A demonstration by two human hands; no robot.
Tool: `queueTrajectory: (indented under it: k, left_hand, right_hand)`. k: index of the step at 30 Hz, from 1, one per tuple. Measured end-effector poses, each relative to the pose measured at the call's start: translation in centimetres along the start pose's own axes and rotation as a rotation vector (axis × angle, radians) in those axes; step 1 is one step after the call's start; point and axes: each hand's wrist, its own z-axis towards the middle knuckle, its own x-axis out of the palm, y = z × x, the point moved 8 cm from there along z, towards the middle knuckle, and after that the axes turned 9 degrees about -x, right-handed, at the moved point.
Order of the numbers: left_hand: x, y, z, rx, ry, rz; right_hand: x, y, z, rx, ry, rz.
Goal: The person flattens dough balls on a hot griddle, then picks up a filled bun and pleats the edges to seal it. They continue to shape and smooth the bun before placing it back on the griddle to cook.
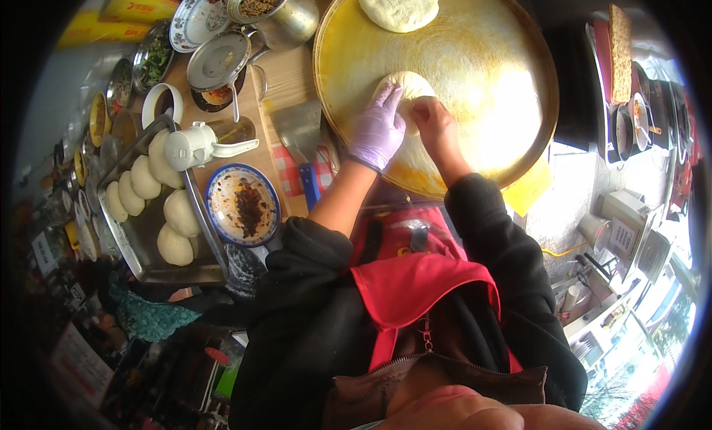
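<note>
A wide round metal griddle pan lies before me. On its near part is a pale piece of dough with pleats at its far edge. My left hand, in a thin purple glove, lies on the dough's left side with the fingers pointing away from me. My bare right hand pinches the dough's right side, its fingertips bent in. The hands partly hide the dough. A flattened round of dough rests at the far edge of the pan, touched by neither hand.
Left of the pan lie a blue-handled metal scraper, a blue-rimmed bowl with dark sauce and a metal tray of dough balls. A steel pot of filling stands at the far left. A yellow cloth lies by the pan's right edge.
</note>
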Motion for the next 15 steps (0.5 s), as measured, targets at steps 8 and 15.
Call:
queueTrajectory:
  k: [8,15]
  left_hand:
    - [-1.8,-0.4,0.5,0.14,-0.159,-0.027]
    - [-1.0,-0.9,1.6,0.098,-0.097,-0.018]
  right_hand:
    - [-1.6,-0.2,0.7,0.005,-0.052,-0.057]
    - [-0.8,0.5,1.9,-0.112,-0.012,-0.18]
